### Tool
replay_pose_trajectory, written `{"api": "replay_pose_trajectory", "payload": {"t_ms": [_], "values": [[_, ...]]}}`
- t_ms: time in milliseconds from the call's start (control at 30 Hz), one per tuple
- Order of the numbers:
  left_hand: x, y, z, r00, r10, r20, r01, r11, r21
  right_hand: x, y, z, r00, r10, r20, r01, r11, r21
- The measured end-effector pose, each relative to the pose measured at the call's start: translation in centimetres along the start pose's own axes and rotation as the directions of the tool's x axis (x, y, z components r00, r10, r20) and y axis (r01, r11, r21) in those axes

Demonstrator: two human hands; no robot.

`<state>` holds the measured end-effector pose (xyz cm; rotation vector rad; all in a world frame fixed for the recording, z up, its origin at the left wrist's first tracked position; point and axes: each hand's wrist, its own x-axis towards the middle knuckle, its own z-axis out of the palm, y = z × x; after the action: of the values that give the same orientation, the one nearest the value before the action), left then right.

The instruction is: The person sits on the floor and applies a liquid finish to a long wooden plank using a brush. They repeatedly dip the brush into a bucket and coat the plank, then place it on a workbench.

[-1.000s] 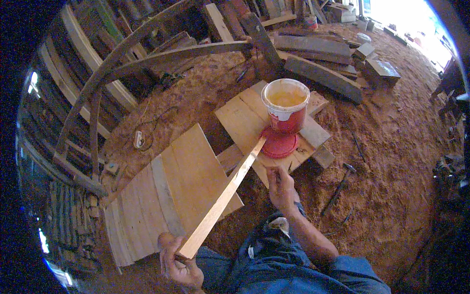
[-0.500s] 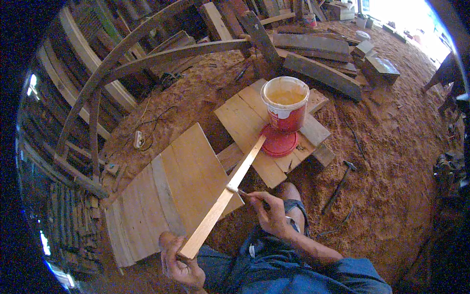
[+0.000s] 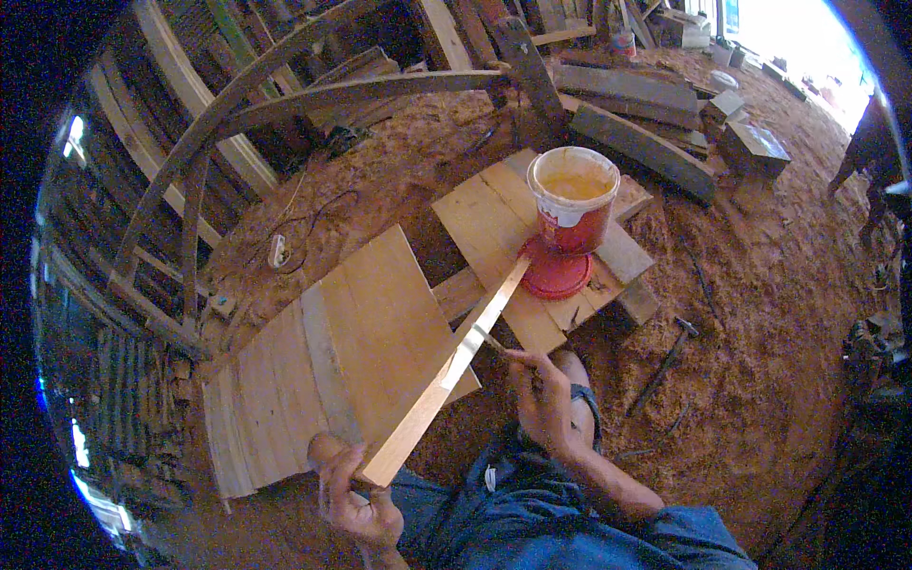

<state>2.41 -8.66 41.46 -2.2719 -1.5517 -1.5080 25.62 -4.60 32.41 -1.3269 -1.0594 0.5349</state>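
Observation:
My left hand (image 3: 359, 499) grips the near end of a long narrow wooden strip (image 3: 415, 426), which slants away from me. Its far end rests by a red round lid (image 3: 558, 275). Pinched in my right hand (image 3: 544, 399) is a thin stick (image 3: 496, 344), its tip against the strip's upper face. A pale, wet-looking glue smear (image 3: 463, 363) covers the middle of that face. Partly on the lid stands a red and white bucket (image 3: 577, 224) with yellowish stuff inside. Under both lies a panel of light boards (image 3: 480, 214).
To my left lies a wide jointed board panel (image 3: 328, 351). On the reddish, dusty ground at right is a hammer (image 3: 663, 366). Stacked beams (image 3: 641, 152) lie farther off, a curved wooden frame (image 3: 195, 157) stands at left, and a white power socket (image 3: 278, 251) lies near it.
My right hand has drawn the stick farther up the strip, away from my left hand. A pale wet smear now shows where the stick has passed. The whole view has shifted slightly.

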Motion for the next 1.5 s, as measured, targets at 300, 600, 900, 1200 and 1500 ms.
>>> {"api": "replay_pose_trajectory", "payload": {"t_ms": [300, 600, 900, 1200, 1500], "values": [[0.6, 0.5, -0.2, 0.999, 0.014, 0.028, -0.016, 0.998, 0.063, -4.6, -3.5, 0.1, 0.968, -0.060, 0.243, 0.019, 0.986, 0.167], [0.5, 0.7, -0.2, 0.999, 0.043, 0.005, -0.043, 0.997, -0.057, -5.4, -7.6, -0.3, 0.973, 0.012, 0.229, -0.070, 0.967, 0.246], [0.3, 0.8, -0.3, 0.999, 0.028, 0.041, -0.027, 0.999, -0.020, -6.3, -7.9, -0.1, 0.973, -0.016, 0.231, -0.024, 0.985, 0.169], [0.3, 0.7, -0.1, 0.997, 0.061, 0.055, -0.061, 0.998, 0.003, -6.2, -11.3, -0.1, 0.959, -0.067, 0.277, 0.000, 0.972, 0.235], [0.2, 0.5, -0.1, 0.996, 0.089, 0.015, -0.089, 0.996, -0.032, -2.8, -5.4, -1.6, 0.967, 0.211, 0.145, -0.223, 0.972, 0.069]]}}
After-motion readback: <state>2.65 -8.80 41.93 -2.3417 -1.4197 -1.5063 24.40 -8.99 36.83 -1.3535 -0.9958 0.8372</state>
